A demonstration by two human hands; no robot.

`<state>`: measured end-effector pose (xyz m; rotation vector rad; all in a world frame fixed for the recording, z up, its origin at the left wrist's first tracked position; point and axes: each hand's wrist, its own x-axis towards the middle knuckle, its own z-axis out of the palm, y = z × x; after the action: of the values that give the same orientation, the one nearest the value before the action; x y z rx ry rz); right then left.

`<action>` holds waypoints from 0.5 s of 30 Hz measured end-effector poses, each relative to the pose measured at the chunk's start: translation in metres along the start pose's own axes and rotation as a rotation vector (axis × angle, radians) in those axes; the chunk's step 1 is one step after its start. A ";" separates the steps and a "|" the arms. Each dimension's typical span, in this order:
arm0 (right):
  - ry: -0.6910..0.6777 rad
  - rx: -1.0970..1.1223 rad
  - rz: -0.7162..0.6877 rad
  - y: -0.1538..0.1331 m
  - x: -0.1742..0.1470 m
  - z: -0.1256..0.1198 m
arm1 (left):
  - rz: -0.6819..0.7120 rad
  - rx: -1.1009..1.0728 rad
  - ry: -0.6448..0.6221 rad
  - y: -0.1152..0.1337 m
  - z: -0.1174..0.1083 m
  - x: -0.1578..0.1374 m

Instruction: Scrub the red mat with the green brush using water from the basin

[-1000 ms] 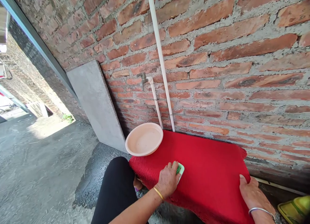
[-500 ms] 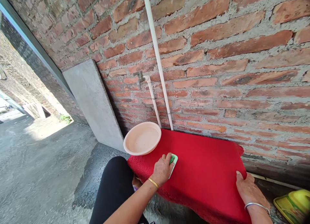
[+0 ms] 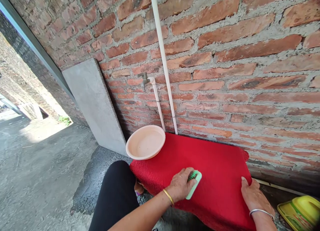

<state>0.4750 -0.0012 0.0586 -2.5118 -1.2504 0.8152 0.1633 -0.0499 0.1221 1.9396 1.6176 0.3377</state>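
Note:
My left hand (image 3: pixel 180 184), with a gold bangle at the wrist, is closed around a light green scrub brush (image 3: pixel 194 187). The brush is tilted over the middle of a red cloth (image 3: pixel 207 161), and some darker green bristles show near my fingers. At the cloth's right edge, my right hand (image 3: pixel 256 196) grips the border, thumb on top and the other fingers partly hidden past the edge. A pale pink plastic basin (image 3: pixel 146 142) sits at the left end of the cloth.
Behind the cloth rises a brick wall (image 3: pixel 225 71) with a white pipe (image 3: pixel 163 64) and a tap (image 3: pixel 144 79). A grey slab (image 3: pixel 93 101) leans at left. A yellow container (image 3: pixel 302 211) lies at lower right, and the concrete floor (image 3: pixel 45 171) is wet beside my knee.
My left hand has moved the brush to the right and nearer to me across the red cloth. My right hand stays at the cloth's right edge.

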 end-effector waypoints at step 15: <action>-0.007 0.010 0.008 -0.001 -0.002 -0.002 | 0.115 0.139 -0.114 0.031 0.019 0.002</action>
<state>0.4748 -0.0024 0.0612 -2.5094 -1.2361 0.8312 0.1993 -0.0555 0.1249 2.1213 1.4952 0.1599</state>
